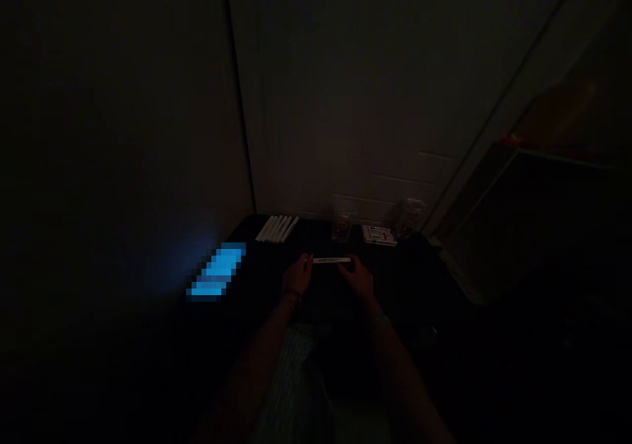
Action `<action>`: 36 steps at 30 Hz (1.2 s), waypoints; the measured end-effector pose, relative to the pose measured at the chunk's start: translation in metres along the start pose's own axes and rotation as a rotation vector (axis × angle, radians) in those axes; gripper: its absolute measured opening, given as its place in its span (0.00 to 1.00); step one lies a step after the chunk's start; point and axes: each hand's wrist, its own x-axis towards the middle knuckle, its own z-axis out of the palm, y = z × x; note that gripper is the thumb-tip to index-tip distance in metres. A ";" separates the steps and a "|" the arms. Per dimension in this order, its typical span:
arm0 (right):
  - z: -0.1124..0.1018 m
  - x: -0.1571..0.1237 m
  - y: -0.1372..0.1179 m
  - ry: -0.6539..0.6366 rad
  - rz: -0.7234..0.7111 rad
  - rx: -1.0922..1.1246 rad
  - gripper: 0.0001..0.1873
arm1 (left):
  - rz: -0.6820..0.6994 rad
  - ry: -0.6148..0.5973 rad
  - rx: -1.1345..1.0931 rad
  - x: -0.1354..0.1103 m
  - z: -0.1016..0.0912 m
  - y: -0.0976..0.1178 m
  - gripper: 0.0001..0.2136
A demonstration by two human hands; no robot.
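Observation:
In the dim light, a slim white marker (332, 260) lies level between my hands, above the dark tabletop. My left hand (298, 275) grips its left end with the fingertips. At the other end, the fingers of my right hand (359, 278) pinch it. Small print seems to run along the barrel, too dark to read. Beyond my left hand, several white markers (277, 228) lie side by side in a slanted row. Behind my right hand is a small flat white pack (380, 235) with dark and reddish markings.
A glowing blue, pixelated screen (218, 271) lies at the table's left. Against the back wall (316, 134) stand a small clear container with a reddish label (342, 225) and a pale see-through container (411, 215). A dark shelf-like unit (518, 187) rises on the right.

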 end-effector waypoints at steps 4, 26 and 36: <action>-0.002 0.000 0.000 0.004 -0.005 0.020 0.21 | -0.027 -0.008 0.007 -0.001 -0.004 0.002 0.24; 0.000 0.003 0.002 0.032 0.038 0.100 0.18 | -0.004 0.028 -0.071 0.002 -0.002 -0.002 0.26; 0.001 0.002 -0.001 0.030 0.039 0.040 0.20 | -0.039 0.031 -0.041 0.001 -0.002 0.001 0.23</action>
